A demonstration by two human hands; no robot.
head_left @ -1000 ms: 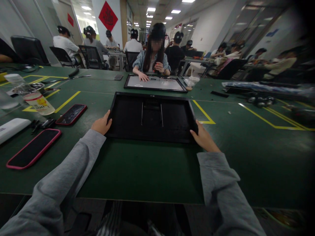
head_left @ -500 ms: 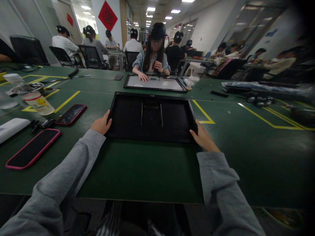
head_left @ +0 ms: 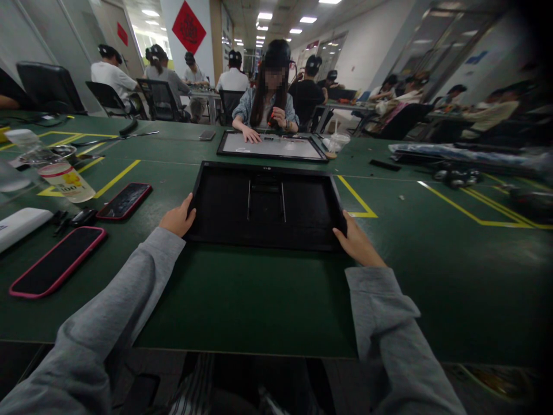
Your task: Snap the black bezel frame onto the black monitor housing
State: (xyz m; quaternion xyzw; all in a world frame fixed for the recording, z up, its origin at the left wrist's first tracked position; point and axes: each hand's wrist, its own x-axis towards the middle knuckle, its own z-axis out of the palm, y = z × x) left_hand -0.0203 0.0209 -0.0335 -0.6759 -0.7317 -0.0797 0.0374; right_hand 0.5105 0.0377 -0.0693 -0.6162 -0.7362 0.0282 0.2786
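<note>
"Where do we see the black monitor housing (head_left: 265, 207)?"
"Mid-frame. Our left hand (head_left: 177, 220) and right hand (head_left: 358, 241) grip its opposite side edges, most fingers hidden from us."
"What else escapes us?"
"At the left edge a white case (head_left: 23, 227) is cut off; far right, we can't identify some blurred dark objects (head_left: 530, 202)."

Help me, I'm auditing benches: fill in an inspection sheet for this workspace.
Surface: green table, marked with yellow tape.
Job's things: black casing, open side up.
Clutter: pink-edged phone, second phone, bottle and white box, all left of the casing.
Hands: left hand and right hand grip opposite sides of the casing.
Cables: dark cord-like strands, far left, unclear.
Surroundings: co-worker opposite, one hand on a panel; more people behind.
</note>
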